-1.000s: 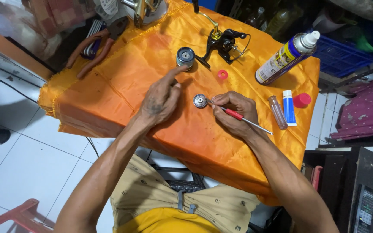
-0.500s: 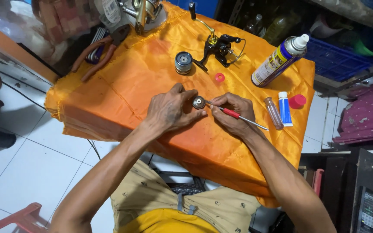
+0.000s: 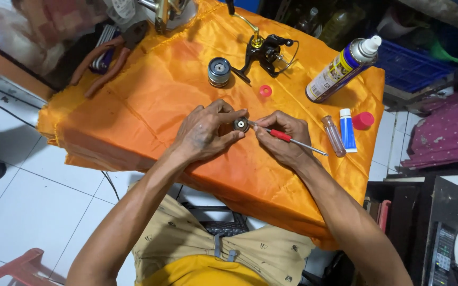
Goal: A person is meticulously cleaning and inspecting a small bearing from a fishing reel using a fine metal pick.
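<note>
A small round metal part (image 3: pixel 240 125) is pinched between the fingers (image 3: pixel 228 112) of the left hand (image 3: pixel 205 132), just above the orange cloth (image 3: pixel 149 100) that covers the desk. One second ago this hand was stretched toward the spool (image 3: pixel 219 72) farther up the cloth, while the round part lay near the right hand; half a second ago the left hand had already been drawn back and closed over the part. The spool is now left standing alone, well apart from both hands.

A red-handled screwdriver (image 3: pixel 284 137) is gripped in the right hand (image 3: pixel 282 139), the fingers pressed together around the handle, and its tip is brought against the face of the round part (whether it sits in a screw head is too small to tell). The change suggests that the part is now steadied by one hand and worked on by the other, rather than being handled single-handed on the cloth.

Beyond the hands, a black reel body (image 3: pixel 265 53) with a gold-tipped handle is seen near the spool, with a small red cap (image 3: pixel 265 90) just below it. To the right, a spray can (image 3: pixel 341 69) lies tilted, and a clear tube (image 3: pixel 333 135), a blue-and-white tube (image 3: pixel 348 130) and a red lid (image 3: pixel 363 120) lie close together. Orange-handled pliers (image 3: pixel 102 62) rest at the cloth's upper left edge.
</note>
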